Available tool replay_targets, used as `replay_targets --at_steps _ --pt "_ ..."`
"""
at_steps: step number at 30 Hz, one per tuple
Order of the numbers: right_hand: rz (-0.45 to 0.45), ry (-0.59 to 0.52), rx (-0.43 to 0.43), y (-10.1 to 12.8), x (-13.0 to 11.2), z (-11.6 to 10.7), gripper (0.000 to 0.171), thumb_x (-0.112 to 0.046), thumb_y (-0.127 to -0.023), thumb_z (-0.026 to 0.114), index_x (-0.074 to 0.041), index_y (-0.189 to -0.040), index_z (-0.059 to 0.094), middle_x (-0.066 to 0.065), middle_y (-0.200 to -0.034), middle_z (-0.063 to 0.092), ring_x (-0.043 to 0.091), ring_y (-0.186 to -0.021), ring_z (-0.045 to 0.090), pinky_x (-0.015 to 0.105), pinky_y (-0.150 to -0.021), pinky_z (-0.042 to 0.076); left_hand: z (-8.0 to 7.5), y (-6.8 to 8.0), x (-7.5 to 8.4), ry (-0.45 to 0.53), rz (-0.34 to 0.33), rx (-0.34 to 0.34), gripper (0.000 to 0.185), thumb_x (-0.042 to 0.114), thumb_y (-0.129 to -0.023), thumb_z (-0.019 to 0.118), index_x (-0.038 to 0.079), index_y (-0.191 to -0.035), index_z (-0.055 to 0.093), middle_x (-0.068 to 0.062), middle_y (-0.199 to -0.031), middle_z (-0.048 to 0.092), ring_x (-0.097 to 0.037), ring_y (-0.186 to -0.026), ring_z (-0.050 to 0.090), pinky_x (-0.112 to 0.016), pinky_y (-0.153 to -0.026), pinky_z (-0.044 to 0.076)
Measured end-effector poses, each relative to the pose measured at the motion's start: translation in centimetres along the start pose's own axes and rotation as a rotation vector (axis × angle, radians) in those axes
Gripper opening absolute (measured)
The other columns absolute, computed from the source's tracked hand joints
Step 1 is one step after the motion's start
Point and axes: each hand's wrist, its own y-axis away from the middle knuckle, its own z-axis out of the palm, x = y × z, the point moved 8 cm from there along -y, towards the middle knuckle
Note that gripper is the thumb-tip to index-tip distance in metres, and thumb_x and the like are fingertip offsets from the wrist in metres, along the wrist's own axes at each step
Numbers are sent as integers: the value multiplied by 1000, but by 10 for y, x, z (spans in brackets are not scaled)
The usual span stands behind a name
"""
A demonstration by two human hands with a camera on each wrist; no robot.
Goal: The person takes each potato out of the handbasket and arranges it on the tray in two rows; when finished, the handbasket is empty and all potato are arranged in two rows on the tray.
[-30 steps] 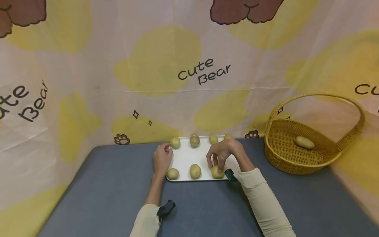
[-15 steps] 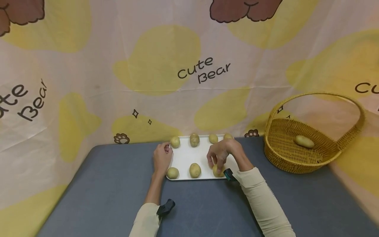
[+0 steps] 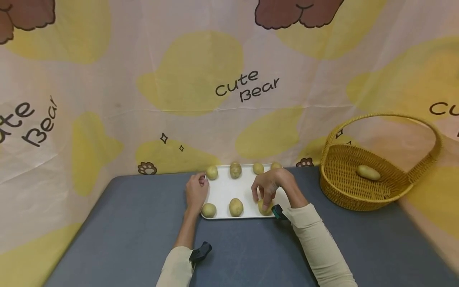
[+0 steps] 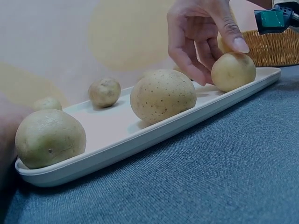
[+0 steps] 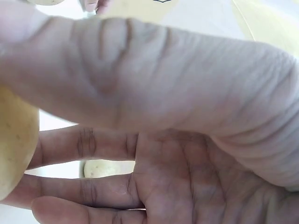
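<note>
At the front right of a white tray (image 3: pixel 224 193), my right hand (image 3: pixel 270 185) holds a round potato (image 3: pixel 264 208) between thumb and fingers. The left wrist view shows the thumb on top of this potato (image 4: pixel 233 72) and the fingers behind it. My left hand (image 3: pixel 197 191) grips the tray's left edge with curled fingers; its fingertips are partly hidden. Along the front of the tray lie a greenish potato (image 3: pixel 208 210) and a speckled potato (image 3: pixel 236 207). Several more form a back row, among them a brownish potato (image 3: pixel 235 170); the rightmost potato (image 3: pixel 275 165) is partly covered by my right hand.
A wicker basket (image 3: pixel 344 199) with a tall handle stands right of the tray, with one oblong potato (image 3: pixel 368 172) inside. A printed cloth (image 3: pixel 193 71) hangs behind the grey-blue table (image 3: pixel 143 231).
My right hand has shifted slightly to the right, and the potato under its fingers has moved with it. The left hand and the tray stay where they were.
</note>
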Motion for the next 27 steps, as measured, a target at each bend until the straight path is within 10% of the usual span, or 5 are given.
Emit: replay_targets --at_steps 27 --pt "23 17 19 4 0 -1 26 -22 -81 90 -18 -102 75 -1 -96 74 11 -81 70 33 -81 60 -1 1 0 2 12 -3 24 5 -92 66 -3 -112 77 -19 -96 72 -34 -88 70 -52 -86 56"
